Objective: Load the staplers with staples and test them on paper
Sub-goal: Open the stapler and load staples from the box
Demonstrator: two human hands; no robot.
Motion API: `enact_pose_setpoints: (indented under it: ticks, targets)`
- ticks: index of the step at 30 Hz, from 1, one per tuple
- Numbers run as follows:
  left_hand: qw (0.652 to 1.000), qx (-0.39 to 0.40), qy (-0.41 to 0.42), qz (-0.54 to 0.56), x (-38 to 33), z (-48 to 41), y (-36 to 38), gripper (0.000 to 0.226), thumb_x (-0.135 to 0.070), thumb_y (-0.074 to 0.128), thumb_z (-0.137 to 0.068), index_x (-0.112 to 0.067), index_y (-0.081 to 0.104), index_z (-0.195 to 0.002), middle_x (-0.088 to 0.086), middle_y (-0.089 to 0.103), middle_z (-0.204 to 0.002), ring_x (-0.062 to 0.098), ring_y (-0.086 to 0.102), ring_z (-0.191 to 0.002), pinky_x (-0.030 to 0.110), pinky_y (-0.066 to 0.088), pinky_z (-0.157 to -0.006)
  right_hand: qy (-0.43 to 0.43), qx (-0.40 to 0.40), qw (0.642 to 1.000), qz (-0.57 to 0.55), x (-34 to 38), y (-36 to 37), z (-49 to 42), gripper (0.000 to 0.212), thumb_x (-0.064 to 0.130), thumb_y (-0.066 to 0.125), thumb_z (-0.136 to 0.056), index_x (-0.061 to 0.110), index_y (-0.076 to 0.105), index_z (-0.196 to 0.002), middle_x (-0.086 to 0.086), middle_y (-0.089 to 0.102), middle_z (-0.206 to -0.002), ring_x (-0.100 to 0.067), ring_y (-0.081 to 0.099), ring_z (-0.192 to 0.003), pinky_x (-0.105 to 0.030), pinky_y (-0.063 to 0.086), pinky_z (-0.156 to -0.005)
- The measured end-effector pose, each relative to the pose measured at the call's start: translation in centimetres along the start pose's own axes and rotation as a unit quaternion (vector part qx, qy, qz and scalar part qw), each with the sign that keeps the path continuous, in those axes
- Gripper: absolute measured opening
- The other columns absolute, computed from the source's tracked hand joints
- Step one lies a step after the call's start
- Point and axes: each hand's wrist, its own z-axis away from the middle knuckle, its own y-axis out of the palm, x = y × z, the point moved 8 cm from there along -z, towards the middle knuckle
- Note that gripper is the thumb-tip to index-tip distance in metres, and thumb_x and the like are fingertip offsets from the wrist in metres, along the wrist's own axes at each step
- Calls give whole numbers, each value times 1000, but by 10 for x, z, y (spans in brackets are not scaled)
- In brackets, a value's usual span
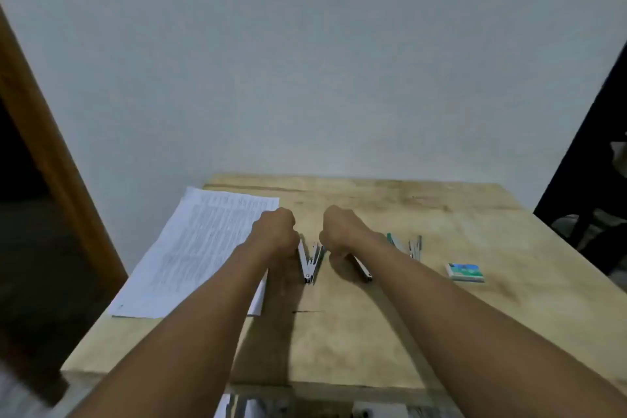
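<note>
— Two hands to log. State of each?
— Left hand (274, 231): curled into a fist, back toward the camera, against the upper tip of the silver stapler (310, 263), which lies spread in a V on the table (339, 343). Fingers hidden, so cannot tell whether it grips. Right hand (342, 231): curled round one end of the dark stapler (362, 271). The other end juts out from under the wrist.
— Other task items?
— Teal stapler (405, 246), partly hidden just beyond the right forearm. Printed paper (200, 248) at the table's left edge, its near corner under the left forearm.
— Containers?
— One: staple box (464, 272), lying flat to the right of the teal stapler, apart from it. Contents not visible.
</note>
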Motion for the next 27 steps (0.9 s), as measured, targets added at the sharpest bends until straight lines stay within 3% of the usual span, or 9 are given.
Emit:
enact_pose_setpoints:
  ticks: [2,7,9,10,13,19,22,25,27]
  targets:
    - [1000,5,-10,21,3,-7,8,10,-24,59,-93,-15,64,-92,2,58,-94,22,56,-88,27,42,-70,13,-11,1000,-4,-1,3,-9,34,6,52,-92,14,33,-66,-9,48,-79,-29,49,-75,-32,42,-64]
    - [993,20,-64,92,11,-17,19,28,-30,73,-82,-5,72,-96,11,72,-94,25,67,-87,33,54,-72,34,31,996,-76,-7,8,-13,39,-1,59,-89,13,33,-63,-5,44,-72,-10,43,-53,-10,33,-27]
    - [992,2,-79,101,12,-15,14,26,-26,74,-78,-5,73,-92,12,72,-94,25,68,-87,34,56,-73,40,18,991,-125,-10,10,-15,25,0,58,-88,5,47,-66,-10,61,-77,-20,61,-59,-16,53,-43]
    - [990,-16,-83,112,12,-14,11,23,-23,72,-78,-4,74,-90,12,73,-92,25,68,-87,34,55,-72,44,9,987,-154,-11,10,-15,15,2,59,-87,-3,56,-72,-17,69,-81,-29,69,-66,-29,61,-57]
    - [980,-66,-91,165,7,-3,-4,17,-17,63,-79,-6,74,-85,7,73,-88,22,65,-85,30,51,-68,49,-15,969,-242,-14,0,-7,17,4,63,-85,-11,67,-93,-28,72,-87,-34,69,-71,-52,61,-76]
    - [915,-125,-111,367,-8,23,-31,16,-19,53,-73,-12,64,-83,7,71,-78,28,71,-74,41,60,-77,13,-62,957,-282,-15,-40,18,20,-5,48,-88,6,56,-74,-12,61,-81,-32,66,-68,-46,59,-80]
    - [876,-110,-139,449,-6,27,-40,9,-7,55,-82,-6,62,-86,9,66,-81,21,63,-64,26,57,-53,18,-93,940,-327,-28,-59,34,30,-8,46,-90,13,57,-74,-9,57,-89,-30,65,-76,-38,61,-77]
    - [817,-81,-167,547,5,35,-44,5,-3,56,-89,-7,58,-87,10,62,-86,20,63,-67,26,59,-54,45,-129,882,-451,-50,-76,46,26,-13,43,-93,4,62,-94,-11,53,-94,-27,59,-85,-23,58,-58]
    - [792,-44,-184,581,10,47,-41,14,4,50,-88,-2,62,-92,11,60,-81,22,61,-65,27,59,-55,61,-127,831,-538,-59,-81,50,29,-16,39,-93,0,60,-104,-11,50,-87,-23,56,-79,-28,59,-67]
